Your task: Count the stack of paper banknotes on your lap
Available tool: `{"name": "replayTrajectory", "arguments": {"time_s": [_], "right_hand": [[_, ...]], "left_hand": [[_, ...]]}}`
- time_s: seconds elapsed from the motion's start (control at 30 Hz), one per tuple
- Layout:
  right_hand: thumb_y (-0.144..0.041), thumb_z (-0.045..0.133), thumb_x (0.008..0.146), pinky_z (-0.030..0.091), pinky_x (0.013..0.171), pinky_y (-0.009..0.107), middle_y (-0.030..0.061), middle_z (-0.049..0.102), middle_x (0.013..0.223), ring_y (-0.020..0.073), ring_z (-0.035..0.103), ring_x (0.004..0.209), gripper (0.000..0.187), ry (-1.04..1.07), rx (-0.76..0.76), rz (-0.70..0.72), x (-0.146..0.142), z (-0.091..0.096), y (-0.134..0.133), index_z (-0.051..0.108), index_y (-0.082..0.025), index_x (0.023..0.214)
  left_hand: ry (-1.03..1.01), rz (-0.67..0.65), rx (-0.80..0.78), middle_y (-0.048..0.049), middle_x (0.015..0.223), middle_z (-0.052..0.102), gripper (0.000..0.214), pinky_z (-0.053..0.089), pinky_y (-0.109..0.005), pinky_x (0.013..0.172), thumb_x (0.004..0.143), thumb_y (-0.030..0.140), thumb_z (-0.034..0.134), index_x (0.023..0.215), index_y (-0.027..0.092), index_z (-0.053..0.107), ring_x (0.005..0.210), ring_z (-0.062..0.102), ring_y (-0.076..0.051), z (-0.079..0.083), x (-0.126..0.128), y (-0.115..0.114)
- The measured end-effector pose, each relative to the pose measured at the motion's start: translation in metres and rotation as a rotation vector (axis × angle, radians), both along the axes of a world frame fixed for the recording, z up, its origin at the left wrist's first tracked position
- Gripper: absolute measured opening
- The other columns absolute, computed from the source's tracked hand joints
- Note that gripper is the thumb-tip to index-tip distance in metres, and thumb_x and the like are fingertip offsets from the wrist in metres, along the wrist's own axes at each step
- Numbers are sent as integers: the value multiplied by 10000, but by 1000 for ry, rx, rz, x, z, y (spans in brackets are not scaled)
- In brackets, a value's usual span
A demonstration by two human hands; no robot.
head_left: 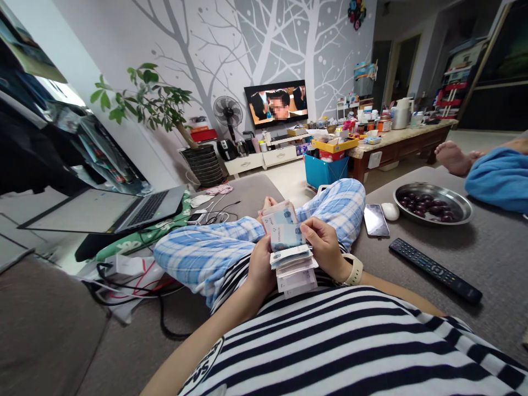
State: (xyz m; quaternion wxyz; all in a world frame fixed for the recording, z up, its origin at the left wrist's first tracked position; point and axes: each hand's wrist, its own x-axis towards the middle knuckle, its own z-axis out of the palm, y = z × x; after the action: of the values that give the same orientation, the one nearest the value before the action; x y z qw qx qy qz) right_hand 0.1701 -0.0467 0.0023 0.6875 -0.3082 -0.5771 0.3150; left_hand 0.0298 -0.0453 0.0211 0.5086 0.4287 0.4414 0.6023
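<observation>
A thick stack of banknotes (289,253) sits between both hands, over my crossed legs in blue plaid trousers. My left hand (260,265) grips the stack from the left side, fingers wrapped behind it. My right hand (325,246), with a pale wristwatch (355,270), pinches the upper notes, which stand folded upward at the top. Both hands are closed on the notes.
On the grey sofa at my right lie a phone (375,220), a white mouse (390,211), a metal bowl of dark fruit (433,202) and a black remote (435,269). Another person's foot (454,157) rests beyond. A laptop (136,212) and cables lie left. A TV (277,103) plays ahead.
</observation>
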Motion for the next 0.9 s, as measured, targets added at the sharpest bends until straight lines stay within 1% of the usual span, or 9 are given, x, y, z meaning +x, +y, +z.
{"name": "replayTrajectory", "arguments": {"time_s": [0.1,0.33,0.47,0.6,0.73,0.83,0.9], "right_hand": [[-389,584,914,354,574,280,-26,497,626,136,431,598,279,1,5,-3,0,0,0,588,-205,704],[-412,590,911,359,572,278,-28,487,619,135,427,596,297,5,8,1,0,0,0,580,-206,696],[-410,591,906,361,572,278,-27,489,622,135,427,596,291,15,15,25,0,2,-2,582,-207,698],[-453,590,905,366,567,281,-26,485,616,139,426,593,316,7,2,23,0,2,-3,587,-211,702],[-498,587,916,360,553,281,-26,506,591,135,426,564,361,8,-6,30,-1,0,-2,585,-212,694],[-487,527,967,342,527,281,-22,565,566,125,411,502,367,35,-2,98,-1,-3,-2,617,-208,747],[-466,527,977,352,534,281,-23,577,559,125,427,497,348,45,2,119,-2,-4,-1,625,-207,765]], "left_hand": [[26,-39,12,26,533,571,247,449,-279,573,509,407,698,528,207,555,585,527,-162,-1,0,1],[39,-37,24,27,528,574,246,483,-296,610,507,406,692,524,215,537,628,576,-191,0,-1,0],[12,-17,5,24,528,582,200,482,-290,604,523,356,681,519,215,540,645,594,-200,4,0,-3],[-29,-13,-8,22,541,600,144,488,-291,608,527,292,675,528,210,556,661,607,-207,4,0,-5],[-89,-57,-14,-3,638,674,153,520,-315,679,522,274,718,593,199,604,752,654,-240,0,-1,-1],[-193,-89,-59,-38,741,725,206,533,-330,748,573,333,746,685,188,654,863,687,-267,-1,1,3],[-238,-88,-87,-46,763,739,221,538,-338,763,603,375,742,702,194,663,904,694,-279,-1,2,4]]}}
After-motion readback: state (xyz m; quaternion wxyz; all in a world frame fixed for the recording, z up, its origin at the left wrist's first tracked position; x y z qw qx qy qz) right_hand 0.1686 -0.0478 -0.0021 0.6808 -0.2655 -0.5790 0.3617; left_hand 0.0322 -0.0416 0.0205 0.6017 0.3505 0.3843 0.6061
